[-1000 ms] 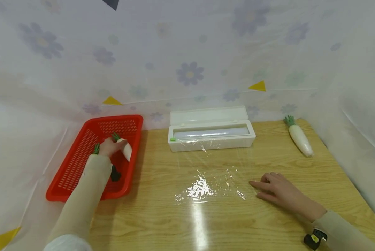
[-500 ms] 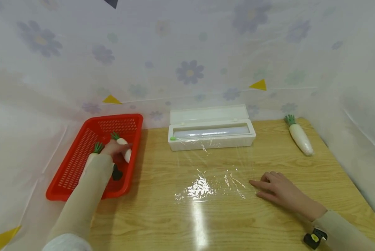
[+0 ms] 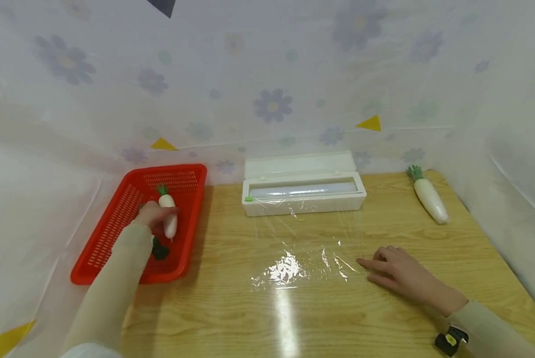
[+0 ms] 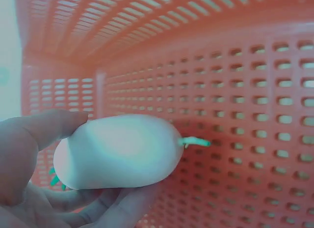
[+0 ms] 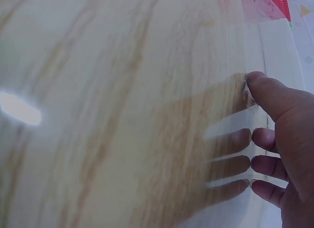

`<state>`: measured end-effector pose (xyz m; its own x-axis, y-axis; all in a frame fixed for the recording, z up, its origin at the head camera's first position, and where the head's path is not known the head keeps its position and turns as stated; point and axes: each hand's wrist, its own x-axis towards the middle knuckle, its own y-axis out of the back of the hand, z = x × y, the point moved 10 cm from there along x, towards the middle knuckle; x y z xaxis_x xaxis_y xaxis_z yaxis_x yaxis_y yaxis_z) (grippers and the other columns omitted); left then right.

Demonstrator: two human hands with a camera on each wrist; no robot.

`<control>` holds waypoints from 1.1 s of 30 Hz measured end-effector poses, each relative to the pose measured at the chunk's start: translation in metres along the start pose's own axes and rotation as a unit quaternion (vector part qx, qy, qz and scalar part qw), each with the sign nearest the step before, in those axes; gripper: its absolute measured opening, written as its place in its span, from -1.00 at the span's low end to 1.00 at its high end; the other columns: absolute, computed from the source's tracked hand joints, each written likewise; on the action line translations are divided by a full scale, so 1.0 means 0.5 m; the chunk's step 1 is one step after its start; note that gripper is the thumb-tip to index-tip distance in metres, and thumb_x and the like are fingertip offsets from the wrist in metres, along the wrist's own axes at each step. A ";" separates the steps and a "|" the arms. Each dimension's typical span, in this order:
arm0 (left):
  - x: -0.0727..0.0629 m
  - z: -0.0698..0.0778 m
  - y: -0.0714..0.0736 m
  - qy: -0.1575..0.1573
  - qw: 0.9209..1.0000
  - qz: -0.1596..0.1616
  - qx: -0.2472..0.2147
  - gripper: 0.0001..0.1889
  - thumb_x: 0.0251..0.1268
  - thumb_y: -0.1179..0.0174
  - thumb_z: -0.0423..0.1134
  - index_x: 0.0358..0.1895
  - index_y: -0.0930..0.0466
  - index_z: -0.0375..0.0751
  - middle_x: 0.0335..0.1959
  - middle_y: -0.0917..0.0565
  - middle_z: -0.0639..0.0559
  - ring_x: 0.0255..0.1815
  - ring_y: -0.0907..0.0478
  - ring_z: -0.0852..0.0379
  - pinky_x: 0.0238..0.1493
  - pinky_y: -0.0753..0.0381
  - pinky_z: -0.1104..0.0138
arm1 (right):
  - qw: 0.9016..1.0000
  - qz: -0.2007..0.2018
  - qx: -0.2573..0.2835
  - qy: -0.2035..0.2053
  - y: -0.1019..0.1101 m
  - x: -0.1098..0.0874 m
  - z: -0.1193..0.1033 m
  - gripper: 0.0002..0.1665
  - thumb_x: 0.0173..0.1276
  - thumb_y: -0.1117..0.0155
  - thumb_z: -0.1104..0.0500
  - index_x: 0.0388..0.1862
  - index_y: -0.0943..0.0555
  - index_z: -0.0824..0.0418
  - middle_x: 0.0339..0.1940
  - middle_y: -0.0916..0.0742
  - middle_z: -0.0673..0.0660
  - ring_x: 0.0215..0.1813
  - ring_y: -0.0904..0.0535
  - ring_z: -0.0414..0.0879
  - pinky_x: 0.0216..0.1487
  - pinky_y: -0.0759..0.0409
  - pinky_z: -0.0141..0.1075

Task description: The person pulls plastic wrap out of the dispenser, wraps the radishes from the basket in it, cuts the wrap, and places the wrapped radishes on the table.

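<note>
Inside the red plastic basket [image 3: 195, 233], my left hand [image 3: 153, 215] grips a white radish [image 3: 171, 226] with green leaves. The left wrist view shows the thumb along the upper side of the radish [image 4: 122, 152] and the fingers beneath it, its thin root tip pointing away. A second bit of green leaf shows beside the hand; whatever it belongs to is mostly hidden by my arm. My right hand [image 3: 401, 273] rests on the wooden table by the right edge of a sheet of clear cling film [image 3: 290, 268], fingertips touching the surface.
At the back middle stands a white cling film box [image 3: 303, 204], lid up, with film drawn out toward me. Another white radish [image 3: 430, 199], shiny as if wrapped, lies at the back right. Floral white sheeting [image 3: 272, 104] hangs behind the table.
In the basket, the radish under my left hand has shifted left, away from the right wall, and my fingers now hold it. My right hand has stayed in place.
</note>
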<state>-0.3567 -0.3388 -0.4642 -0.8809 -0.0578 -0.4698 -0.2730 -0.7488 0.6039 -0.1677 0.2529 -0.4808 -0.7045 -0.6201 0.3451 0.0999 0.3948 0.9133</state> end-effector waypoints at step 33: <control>-0.265 0.320 -0.132 -0.248 0.954 0.143 0.089 -0.33 0.37 -0.38 0.05 0.45 -0.38 -0.08 0.21 -0.64 -0.17 0.01 -0.65 -0.14 -0.13 -0.69 -0.01 | 1.000 -0.006 -0.001 0.007 0.001 0.003 -0.002 -0.43 0.23 -0.58 0.09 0.26 -0.73 0.01 -0.23 -0.54 -0.23 -0.26 -0.27 -0.40 -0.26 -0.32 -0.34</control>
<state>-0.2838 -0.1760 -0.3387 -0.9918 0.1098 0.0661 -0.0169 -0.6232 0.7819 -0.1679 0.2513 -0.4795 -0.6959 -0.6345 0.3364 0.0929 0.3849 0.9183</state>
